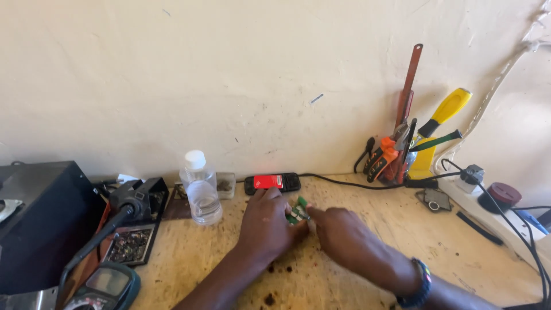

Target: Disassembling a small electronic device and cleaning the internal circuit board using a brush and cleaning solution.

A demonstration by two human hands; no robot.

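Both hands meet over a small green circuit board [298, 210], pinched between the fingertips of the left hand [265, 224] and the right hand [338, 234], each grip closed on it just above the desk [356, 275]. The board's long axis tilts away toward the wall, neither hand clearly nearer. Beyond the grip lies a black-and-red device [271, 182]; to its left stands a clear plastic bottle [200, 188].

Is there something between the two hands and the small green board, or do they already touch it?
Nothing visible stands between them. The left hand and right hand both already touch the small green board, just above the wooden table.
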